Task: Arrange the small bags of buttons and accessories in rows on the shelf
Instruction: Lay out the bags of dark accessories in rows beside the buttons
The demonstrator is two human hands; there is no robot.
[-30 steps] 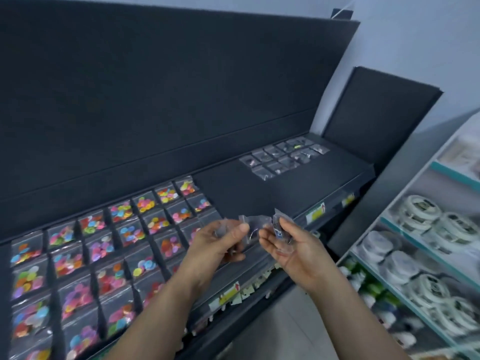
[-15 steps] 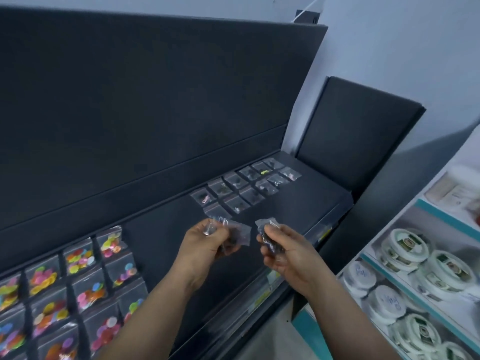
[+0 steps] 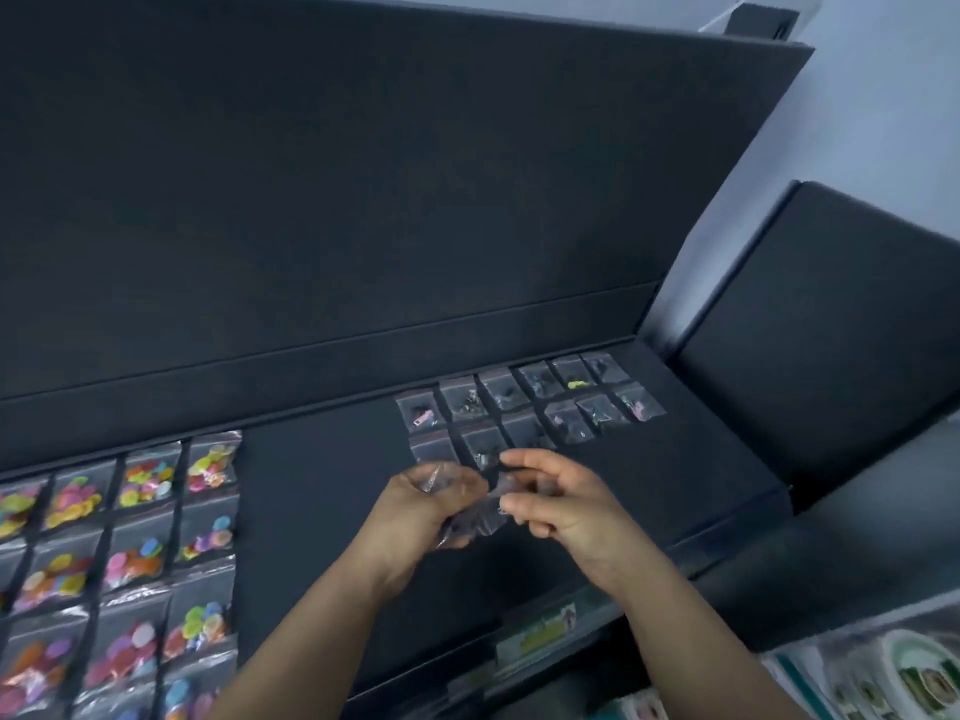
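My left hand (image 3: 415,506) grips a bunch of small clear bags (image 3: 470,517) over the dark shelf (image 3: 322,491). My right hand (image 3: 558,506) pinches the right end of that bunch, thumb and fingers curled on the plastic. Just beyond my hands, two rows of small clear accessory bags (image 3: 524,402) lie flat on the shelf toward its right end. At the left, rows of bags with bright coloured buttons (image 3: 140,537) cover the shelf. What the held bags contain is too blurred to tell.
A tall dark back panel (image 3: 363,200) rises behind the shelf, and a dark side panel (image 3: 821,324) closes its right end. Price labels (image 3: 540,636) line the front edge. Another shelf with white round packs (image 3: 893,672) stands at the lower right.
My hands have come together on the bunch of bags. The view has swung left and down, so more of the coloured button bags show.
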